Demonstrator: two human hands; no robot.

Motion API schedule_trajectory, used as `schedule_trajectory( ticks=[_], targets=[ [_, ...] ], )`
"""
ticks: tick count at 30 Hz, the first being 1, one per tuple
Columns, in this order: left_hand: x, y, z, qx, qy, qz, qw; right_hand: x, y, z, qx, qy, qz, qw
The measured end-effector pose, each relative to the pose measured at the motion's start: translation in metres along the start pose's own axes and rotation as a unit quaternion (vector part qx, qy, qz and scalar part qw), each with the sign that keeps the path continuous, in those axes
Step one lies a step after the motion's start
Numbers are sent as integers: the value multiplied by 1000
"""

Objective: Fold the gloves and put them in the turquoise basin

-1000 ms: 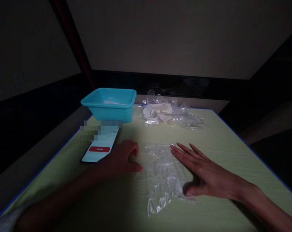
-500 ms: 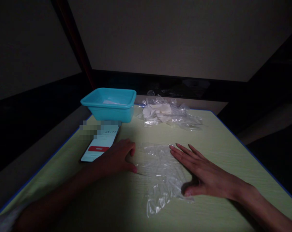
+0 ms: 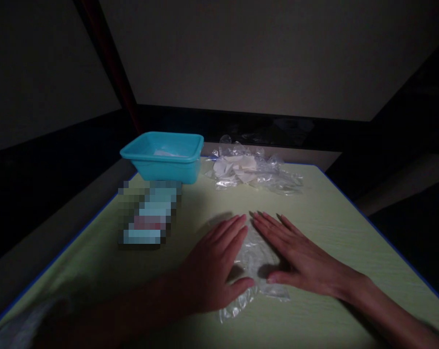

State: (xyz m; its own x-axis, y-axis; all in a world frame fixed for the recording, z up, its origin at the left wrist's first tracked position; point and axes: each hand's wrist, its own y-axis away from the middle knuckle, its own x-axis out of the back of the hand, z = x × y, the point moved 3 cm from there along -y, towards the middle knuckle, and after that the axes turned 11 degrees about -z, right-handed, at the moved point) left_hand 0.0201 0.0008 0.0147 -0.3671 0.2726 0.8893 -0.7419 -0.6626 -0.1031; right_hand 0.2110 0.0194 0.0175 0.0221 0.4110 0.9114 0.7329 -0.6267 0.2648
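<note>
Moved left hand (image 3: 217, 261) over crinkled, transparent plastic film (image 3: 254, 254), fingers close together; now covering both sides, with right hand (image 3: 295, 254), fingers slightly spread, just beside those fingertips.

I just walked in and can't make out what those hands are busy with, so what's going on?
A person's bare left hand and right hand lie spread, palms down, on a thin, clear, wrinkled plastic sheet on a pale green, blue-edged table. Neither hand is gripping it. Beyond them sits a heap of crumpled clear plastic with white, paper-like pieces. Left of that stands a turquoise rectangular plastic tub, with something white inside.
</note>
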Motion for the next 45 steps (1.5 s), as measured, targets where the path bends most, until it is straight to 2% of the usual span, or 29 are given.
schedule_trajectory(
  ticks=[3, 6, 13, 18, 24, 33, 36, 39, 41, 43, 45],
  targets=[
    [-8, -1, 6, -7, -38, -67, 997, -4, -1, -3, 1, 13, -20, 1000],
    [-11, -1, 5, 1, -46, -100, 994, -6, -2, -5, 10, 15, -26, 999],
    [-14, 1, -3, 23, -69, -121, 990, -6, -1, -5, 16, 11, -30, 999],
    [-11, 4, -5, 41, -73, -146, 986, -6, -2, -5, -6, 15, -50, 999],
    [-6, 12, -10, 55, -50, -126, 989, -7, -2, -2, -8, 9, -51, 999],
    [-5, 21, -20, 83, -34, -135, 987, -5, -1, 3, -18, -17, -80, 996],
    [-3, 22, -21, 55, 1, -93, 994, 2, 6, 5, 21, -54, -41, 997],
    [7, 22, -22, 3, 85, 9, 996, 17, 17, 1, 66, -92, 10, 994],
    [11, 23, -24, 2, 149, 49, 988, 26, 24, -7, 94, -97, 10, 991],
    [12, 22, -25, 12, 194, 47, 980, 30, 27, -17, 110, -76, -20, 991],
    [10, 20, -23, 12, 218, 20, 976, 27, 29, -26, 115, -38, -60, 991]
  ],
)
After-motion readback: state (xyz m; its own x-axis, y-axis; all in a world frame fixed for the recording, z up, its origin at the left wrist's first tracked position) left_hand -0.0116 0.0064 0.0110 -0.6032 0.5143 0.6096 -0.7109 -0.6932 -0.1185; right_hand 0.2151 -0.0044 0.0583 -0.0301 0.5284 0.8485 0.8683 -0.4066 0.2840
